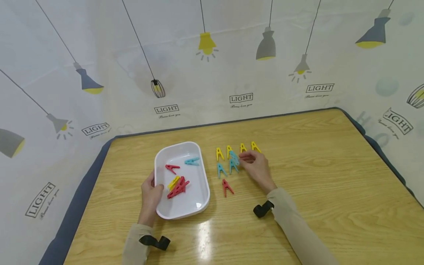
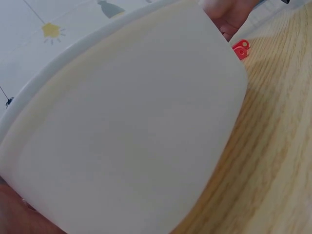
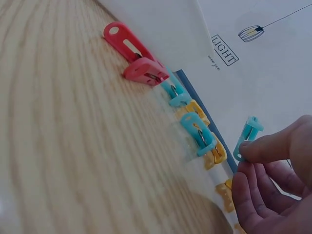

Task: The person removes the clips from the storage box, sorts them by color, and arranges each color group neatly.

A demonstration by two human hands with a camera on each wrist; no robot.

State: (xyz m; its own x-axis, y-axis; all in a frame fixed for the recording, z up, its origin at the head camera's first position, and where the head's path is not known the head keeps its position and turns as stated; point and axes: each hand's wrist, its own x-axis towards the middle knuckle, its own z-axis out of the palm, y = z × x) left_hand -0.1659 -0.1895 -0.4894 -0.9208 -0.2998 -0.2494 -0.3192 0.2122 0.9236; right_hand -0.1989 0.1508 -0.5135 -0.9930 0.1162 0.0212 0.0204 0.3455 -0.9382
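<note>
A white tray (image 1: 198,191) sits left of centre on the wooden table (image 1: 314,191), and my left hand (image 1: 155,190) grips its left rim with the thumb over the edge. In the tray lie a blue clothes peg (image 1: 192,161), two red pegs (image 1: 172,168) and a yellow peg (image 1: 173,182). My right hand (image 1: 246,158) pinches a blue peg (image 1: 234,156) (image 3: 247,135) just above the table. Beside it lie two blue pegs (image 1: 221,169) in a row, and behind them a row of several yellow pegs (image 1: 219,153). A single red peg (image 1: 227,187) (image 3: 136,56) lies nearer me.
The tray's white side (image 2: 126,122) fills the left wrist view, with the red peg (image 2: 240,48) past its corner. A lamp-printed cloth backdrop (image 1: 212,73) closes in the table's far and side edges. Bare wood stretches to the right of my right hand.
</note>
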